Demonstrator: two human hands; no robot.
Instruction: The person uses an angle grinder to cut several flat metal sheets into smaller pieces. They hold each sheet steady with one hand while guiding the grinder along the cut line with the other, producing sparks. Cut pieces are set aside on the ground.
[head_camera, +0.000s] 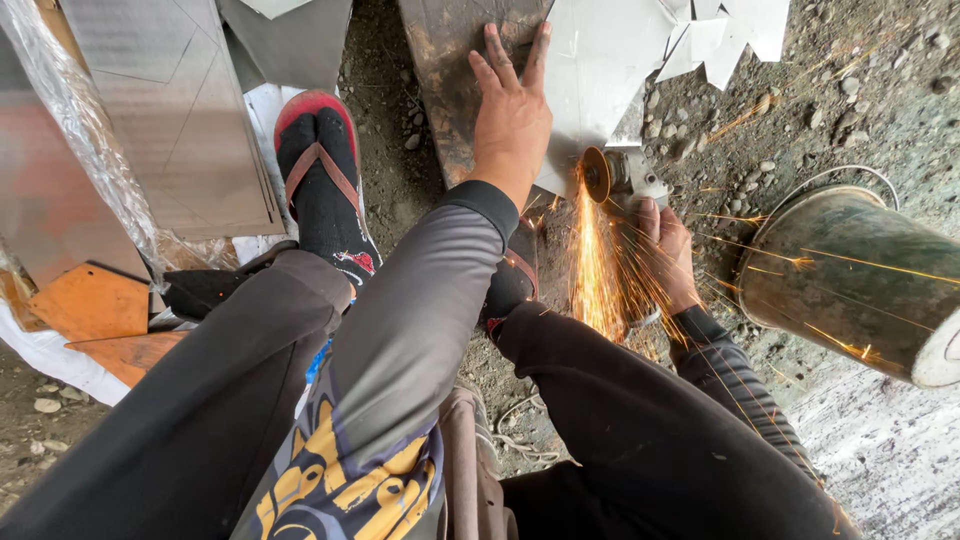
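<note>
Sparks (600, 270) stream toward six o'clock from the angle grinder (622, 178), clenched in the right hand (668, 252). Its disc bites the dull grey metal sheet (600, 70) at twelve o'clock, apparently at its lower edge. Left hand (512, 110) presses flat, fingers spread, beside it.

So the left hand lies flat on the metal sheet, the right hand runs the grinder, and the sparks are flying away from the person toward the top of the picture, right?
Not quite. The head view shows the sparks streaming back toward the person, down over the right hand and sleeve. The rest holds: the left hand lies flat on the metal sheet, and the right hand runs the grinder.
</note>
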